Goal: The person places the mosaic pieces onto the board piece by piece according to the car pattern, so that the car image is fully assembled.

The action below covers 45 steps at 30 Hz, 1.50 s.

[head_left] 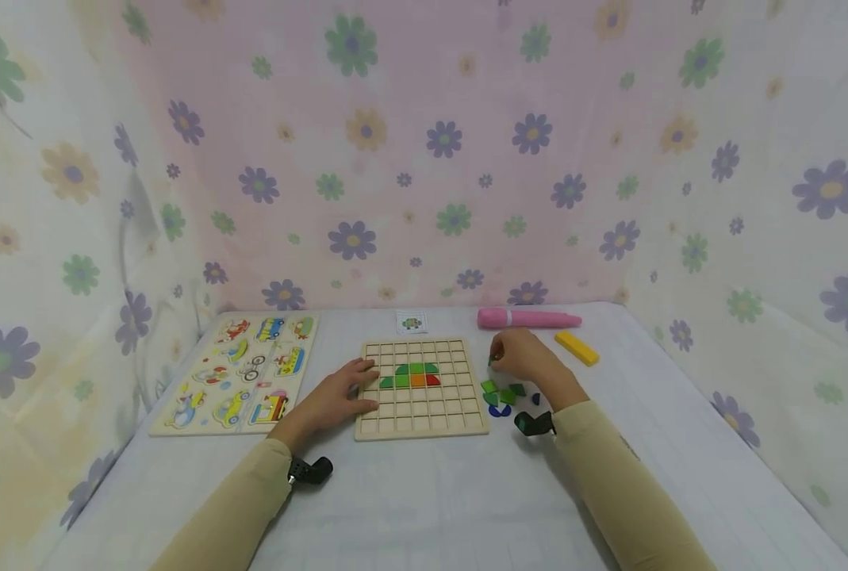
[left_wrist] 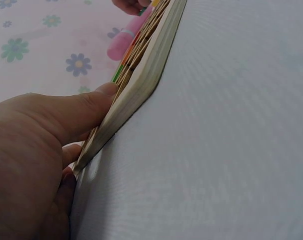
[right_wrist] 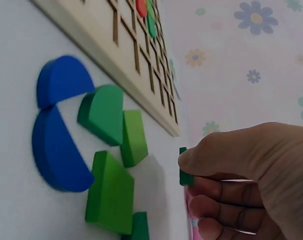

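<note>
A wooden grid board (head_left: 424,426) lies on the white cloth, with several green pieces (head_left: 403,381), an orange square (head_left: 418,381) and a red piece (head_left: 433,381) set in its middle cells. My left hand (head_left: 329,400) rests on the board's left edge, fingers spread; the left wrist view shows the thumb (left_wrist: 89,107) at that edge. To the right of the board, my right hand (head_left: 527,361) pinches a small dark green piece (right_wrist: 184,167) between thumb and forefinger. Below that hand lie loose pieces, among them a blue half-circle (right_wrist: 59,155) and a light green square (right_wrist: 110,192).
A picture puzzle board (head_left: 234,377) with vehicles lies at the left. Behind the grid board is a small pattern card (head_left: 412,322). A pink marker-shaped object (head_left: 527,318) and a yellow bar (head_left: 577,348) lie at the back right. Flowered cloth (head_left: 424,159) hangs around the table.
</note>
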{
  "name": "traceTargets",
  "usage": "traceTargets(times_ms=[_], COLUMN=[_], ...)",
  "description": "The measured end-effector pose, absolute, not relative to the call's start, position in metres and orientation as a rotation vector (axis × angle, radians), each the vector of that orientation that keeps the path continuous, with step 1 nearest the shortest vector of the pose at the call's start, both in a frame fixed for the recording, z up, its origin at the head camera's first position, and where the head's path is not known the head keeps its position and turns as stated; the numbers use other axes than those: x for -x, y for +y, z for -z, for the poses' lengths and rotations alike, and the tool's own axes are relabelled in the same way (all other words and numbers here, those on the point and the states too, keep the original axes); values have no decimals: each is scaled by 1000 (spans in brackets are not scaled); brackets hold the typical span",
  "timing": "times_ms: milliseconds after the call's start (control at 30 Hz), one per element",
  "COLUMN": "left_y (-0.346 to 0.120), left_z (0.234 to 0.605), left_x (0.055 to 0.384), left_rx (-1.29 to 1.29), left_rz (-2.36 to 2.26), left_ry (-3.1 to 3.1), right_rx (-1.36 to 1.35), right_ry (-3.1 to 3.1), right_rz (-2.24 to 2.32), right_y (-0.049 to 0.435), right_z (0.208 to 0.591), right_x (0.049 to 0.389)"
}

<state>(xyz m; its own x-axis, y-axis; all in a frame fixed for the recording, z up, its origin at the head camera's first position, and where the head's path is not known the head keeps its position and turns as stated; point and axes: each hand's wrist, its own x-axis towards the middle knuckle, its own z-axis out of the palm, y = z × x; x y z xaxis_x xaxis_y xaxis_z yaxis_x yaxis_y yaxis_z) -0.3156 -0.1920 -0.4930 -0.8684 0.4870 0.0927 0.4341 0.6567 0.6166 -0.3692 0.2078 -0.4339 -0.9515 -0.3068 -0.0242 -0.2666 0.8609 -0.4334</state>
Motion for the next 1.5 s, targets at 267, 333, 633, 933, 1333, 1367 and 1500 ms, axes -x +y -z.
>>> traceTargets(times_ms=[267,333,633,933,1333,1367,1500], left_y=[-184,-183,-194,-188,-189,-189,-188], left_z=[515,522,525,505,495,495,496], left_x=[301,294,279,296,302,302,301], left_rx=[-746,-742,-724,-771,-759,-756,-740], left_rz=[-1038,-1043,-1114,-1076,-1077,-1078,-1083], left_ry=[2768,2756,2752,2800,2813,2812,2804], right_rx=[602,624,746,826,836,836,796], right_ry=[2979,2982,2930,2947,2925,2924,2905], right_rz=[721,726,742,720,754,761,774], right_y=[199,194,161,150,140,140,140], right_z=[450,458,479,466,451,451,451], right_x=[345,338,332,336,334,333,332])
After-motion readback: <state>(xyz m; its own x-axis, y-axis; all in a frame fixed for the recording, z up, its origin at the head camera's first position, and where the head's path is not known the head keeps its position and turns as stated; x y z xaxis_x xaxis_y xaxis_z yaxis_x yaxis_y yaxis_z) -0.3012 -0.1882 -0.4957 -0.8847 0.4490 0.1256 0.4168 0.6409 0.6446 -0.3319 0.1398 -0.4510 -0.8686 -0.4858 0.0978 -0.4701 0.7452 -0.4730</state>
